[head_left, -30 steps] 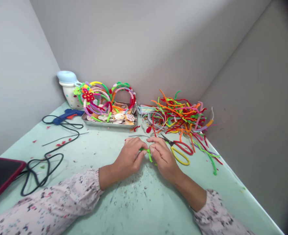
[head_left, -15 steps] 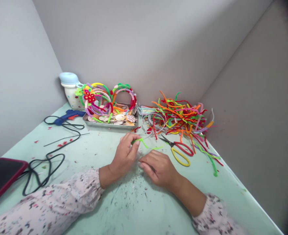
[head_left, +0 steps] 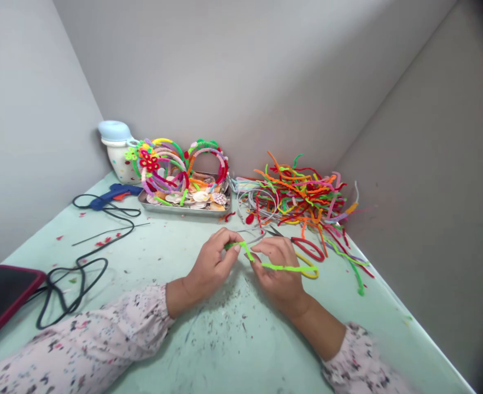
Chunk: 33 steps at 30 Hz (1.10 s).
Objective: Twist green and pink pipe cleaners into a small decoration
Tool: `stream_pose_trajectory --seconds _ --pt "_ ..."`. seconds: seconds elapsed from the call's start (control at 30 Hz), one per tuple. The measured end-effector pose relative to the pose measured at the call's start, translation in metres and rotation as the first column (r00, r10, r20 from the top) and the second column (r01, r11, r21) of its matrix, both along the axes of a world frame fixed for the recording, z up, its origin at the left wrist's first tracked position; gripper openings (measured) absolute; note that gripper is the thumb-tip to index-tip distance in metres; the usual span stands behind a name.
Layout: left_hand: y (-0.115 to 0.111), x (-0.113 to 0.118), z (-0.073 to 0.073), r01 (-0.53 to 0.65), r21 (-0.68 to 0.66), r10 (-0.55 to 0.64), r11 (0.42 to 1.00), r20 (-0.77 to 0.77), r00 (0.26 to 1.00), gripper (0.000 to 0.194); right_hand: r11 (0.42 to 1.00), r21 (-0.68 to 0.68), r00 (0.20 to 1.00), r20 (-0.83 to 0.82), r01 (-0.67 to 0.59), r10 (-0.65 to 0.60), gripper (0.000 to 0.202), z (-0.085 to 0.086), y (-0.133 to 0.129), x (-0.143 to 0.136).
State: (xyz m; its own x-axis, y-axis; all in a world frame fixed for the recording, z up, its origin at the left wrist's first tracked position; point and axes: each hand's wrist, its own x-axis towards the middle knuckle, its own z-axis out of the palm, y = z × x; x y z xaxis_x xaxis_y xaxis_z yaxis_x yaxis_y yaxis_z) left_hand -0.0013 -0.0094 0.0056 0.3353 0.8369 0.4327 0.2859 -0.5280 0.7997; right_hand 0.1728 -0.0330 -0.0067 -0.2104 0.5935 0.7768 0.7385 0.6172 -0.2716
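I'm pinching the green pipe cleaner point(head_left: 286, 268) with the left hand point(head_left: 216, 262), thumb and forefinger clamped together on a bent stretch, probably to steady the kink. The strip is lying between the two hands above the table point(head_left: 233, 342), sloping down toward the right thumb, then reaching out sideways over the right hand point(head_left: 280, 282). The right thumb and fingers are curling around it there, seemingly to guide the longer part; from here I'm not able to tell whether they are pressing on it. Its free end is crossing in front of the scissors point(head_left: 307, 241), whose handles are facing the right hand, so they're sitting in easy reach, I'd judge.

Behind them, the pile of pipe cleaners point(head_left: 302, 189) is spreading along the wall, likely pushed back to leave working room. The metal tray point(head_left: 175, 209) is holding shells point(head_left: 200, 196), and fuzzy hoops point(head_left: 163, 158) are standing among them, perhaps so their decorations aren't getting crushed. The glue gun point(head_left: 114, 194) is resting left of the tray, well apart from both hands.
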Motion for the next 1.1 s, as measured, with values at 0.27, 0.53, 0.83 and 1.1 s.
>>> stream_pose_trajectory --seconds 0.27,0.53,0.83,1.1 --pt "-0.0017 0.0019 0.0019 0.021 0.018 -0.020 1.000 -0.047 0.999 0.012 0.996 0.081 0.999 0.008 0.046 -0.047 0.023 0.0003 0.0000 0.0000" --pt "-0.0013 0.0017 -0.0001 0.056 0.003 -0.056 0.998 -0.042 0.998 0.016 0.991 0.137 1.000 0.028 -0.010 0.006 0.019 -0.0009 0.0035 0.0015" --pt "-0.0011 0.0020 -0.0012 0.031 0.000 -0.031 1.000 -0.058 0.998 0.015 0.995 0.075 0.997 0.035 -0.070 0.067 0.024 0.0009 0.0011 0.0020" --pt "-0.0016 0.0019 -0.0005 0.040 0.021 -0.038 0.999 -0.063 0.997 0.015 0.993 0.044 0.993 -0.015 -0.112 0.113 0.026 -0.0024 0.0051 0.0038"
